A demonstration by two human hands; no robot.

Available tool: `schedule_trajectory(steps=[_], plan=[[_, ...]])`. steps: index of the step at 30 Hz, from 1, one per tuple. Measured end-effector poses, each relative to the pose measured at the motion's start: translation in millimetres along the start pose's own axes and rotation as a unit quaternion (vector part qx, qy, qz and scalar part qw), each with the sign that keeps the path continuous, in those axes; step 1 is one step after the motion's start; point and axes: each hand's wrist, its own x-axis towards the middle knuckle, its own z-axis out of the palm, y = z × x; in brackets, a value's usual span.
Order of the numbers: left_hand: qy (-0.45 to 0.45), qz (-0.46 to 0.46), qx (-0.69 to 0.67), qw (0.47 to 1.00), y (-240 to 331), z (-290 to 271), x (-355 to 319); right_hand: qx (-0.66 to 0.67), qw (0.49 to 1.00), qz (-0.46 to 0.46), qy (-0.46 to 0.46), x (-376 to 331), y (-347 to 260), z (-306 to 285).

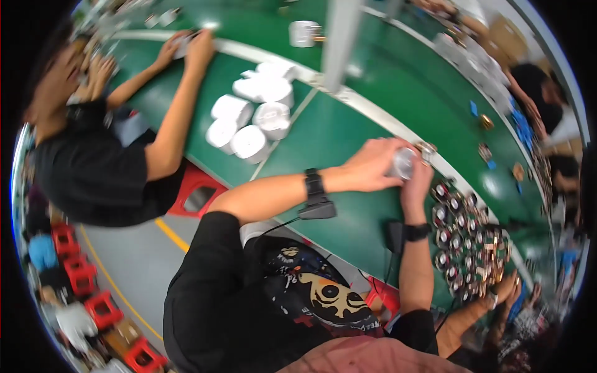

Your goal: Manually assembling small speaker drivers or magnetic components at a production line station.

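Over the green bench [336, 236], a small round silver-grey part [403, 163] sits between my two hands, slightly blurred. My left hand [374, 165] reaches in from the left and closes its fingers round one side. From below, my right hand [418, 181] closes on the other side, its fingers partly hidden. A small shiny metal piece [426, 151] shows at the right fingertips; whether it is held or lies on the pale rail behind, I cannot tell. Both wrists wear black straps with small black boxes.
White cylindrical housings [250, 144] stand grouped left of my arms. Several round metal-and-copper parts [457, 239] crowd the bench at right. A metal post [341, 46] rises beyond the pale rail [373, 112]. A co-worker [93, 168] sits at left; another person's hand [507, 287] reaches in at lower right.
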Motion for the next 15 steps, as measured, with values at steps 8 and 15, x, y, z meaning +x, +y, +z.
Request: schedule_trajectory(steps=[8,15], plan=[[-0.006,-0.017,0.127,0.992,-12,10,17,0.036,0.996,-0.07,0.041,-2,7,9],[0.094,-0.115,0.194,0.97,-82,-6,83,0.017,0.997,-0.077,-0.026,-7,2,11]])
